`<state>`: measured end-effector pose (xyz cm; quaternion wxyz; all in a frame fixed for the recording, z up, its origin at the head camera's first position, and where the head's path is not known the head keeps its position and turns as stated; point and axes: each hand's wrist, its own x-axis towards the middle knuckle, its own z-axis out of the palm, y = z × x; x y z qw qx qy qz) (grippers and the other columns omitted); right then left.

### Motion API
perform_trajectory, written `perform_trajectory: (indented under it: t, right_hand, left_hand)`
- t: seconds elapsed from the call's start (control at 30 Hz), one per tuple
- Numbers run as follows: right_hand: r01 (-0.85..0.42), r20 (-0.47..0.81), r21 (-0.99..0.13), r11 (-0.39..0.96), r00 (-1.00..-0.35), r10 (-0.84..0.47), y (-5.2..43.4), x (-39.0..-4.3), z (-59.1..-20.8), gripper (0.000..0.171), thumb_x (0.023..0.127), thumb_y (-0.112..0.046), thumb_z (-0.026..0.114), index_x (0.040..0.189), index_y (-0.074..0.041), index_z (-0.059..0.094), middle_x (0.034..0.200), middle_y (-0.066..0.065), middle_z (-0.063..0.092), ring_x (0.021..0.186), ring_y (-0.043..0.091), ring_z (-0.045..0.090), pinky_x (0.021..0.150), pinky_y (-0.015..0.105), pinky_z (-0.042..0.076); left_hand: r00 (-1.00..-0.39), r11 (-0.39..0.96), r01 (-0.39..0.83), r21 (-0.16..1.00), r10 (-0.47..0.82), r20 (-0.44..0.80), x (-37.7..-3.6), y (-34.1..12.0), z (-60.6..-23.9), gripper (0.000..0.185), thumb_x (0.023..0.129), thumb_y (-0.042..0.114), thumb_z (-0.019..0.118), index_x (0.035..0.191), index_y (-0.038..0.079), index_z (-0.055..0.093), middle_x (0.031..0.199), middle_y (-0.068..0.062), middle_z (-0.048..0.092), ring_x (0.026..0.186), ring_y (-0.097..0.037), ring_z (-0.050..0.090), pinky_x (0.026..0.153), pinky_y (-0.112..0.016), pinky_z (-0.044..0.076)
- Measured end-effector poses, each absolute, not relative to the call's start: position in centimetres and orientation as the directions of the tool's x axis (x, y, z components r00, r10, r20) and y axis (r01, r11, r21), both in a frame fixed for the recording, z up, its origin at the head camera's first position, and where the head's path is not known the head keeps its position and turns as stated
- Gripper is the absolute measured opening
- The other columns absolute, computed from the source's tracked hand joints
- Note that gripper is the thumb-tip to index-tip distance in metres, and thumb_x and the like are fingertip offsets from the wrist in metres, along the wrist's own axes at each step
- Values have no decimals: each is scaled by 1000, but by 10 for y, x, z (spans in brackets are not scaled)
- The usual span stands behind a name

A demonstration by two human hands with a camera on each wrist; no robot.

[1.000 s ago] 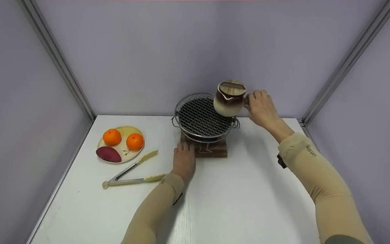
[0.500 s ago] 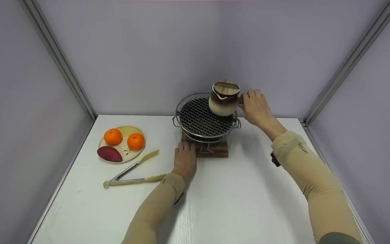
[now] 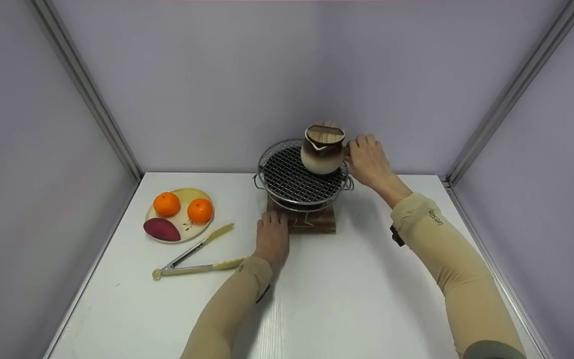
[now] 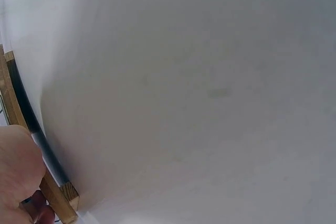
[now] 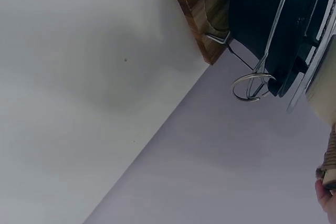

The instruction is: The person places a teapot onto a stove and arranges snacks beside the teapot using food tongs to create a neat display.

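My right hand (image 3: 368, 160) grips the side handle of a teapot (image 3: 322, 157) with a brown top fading to cream, a wooden lid and a small pouring lip. The right wrist view shows the rope-wrapped handle (image 5: 329, 150), with fingertips at its end. The pot is upright, its base close over the right side of the round wire grill (image 3: 294, 179). My left hand (image 3: 272, 238) rests on the front left corner of the wooden board (image 3: 322, 222) under the grill. In the left wrist view, that hand (image 4: 18, 163) overlaps the board's edge; its thumb is hidden in the head view.
Left of the grill, a plate (image 3: 187, 232) holds two oranges (image 3: 200, 211) and a purple-skinned sweet potato (image 3: 162, 229). Spread tongs (image 3: 182, 269) lie in front, one tip near the left wrist. Wire loop handles (image 3: 349, 183) stick out from the grill. Walls stand behind and beside the white table.
My right hand has carried the teapot to the left and slightly down, further in over the grill. The left hand stays on the board; plate and tongs have not moved.
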<state>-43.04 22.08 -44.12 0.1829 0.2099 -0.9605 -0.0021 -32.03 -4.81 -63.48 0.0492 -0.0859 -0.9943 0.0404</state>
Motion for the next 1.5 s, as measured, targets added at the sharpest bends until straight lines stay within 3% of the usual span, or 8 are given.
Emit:
perform_trajectory:
  t: [0.43, 1.5]
  right_hand:
    - [-397, 338, 68, 915, -854, -395, 214, -433, -447, 35, 115, -21, 60, 131, 10, 62, 127, 32, 64, 121, 50, 59, 101, 64, 54]
    - [-379, 364, 112, 919, -845, -392, 210, -430, -455, 33, 114, -23, 62, 129, 7, 63, 126, 29, 65, 123, 48, 61, 102, 61, 55]
  left_hand:
    - [-976, 987, 150, -57, 157, 149, -321, -46, -638, 43, 112, 21, 63, 151, 6, 58, 142, -20, 59, 126, -34, 55, 105, -47, 53]
    - [-980, 986, 161, -49, 166, 111, -324, -47, -638, 49, 110, 19, 64, 156, 4, 56, 149, -24, 60, 132, -37, 55, 107, -49, 53]
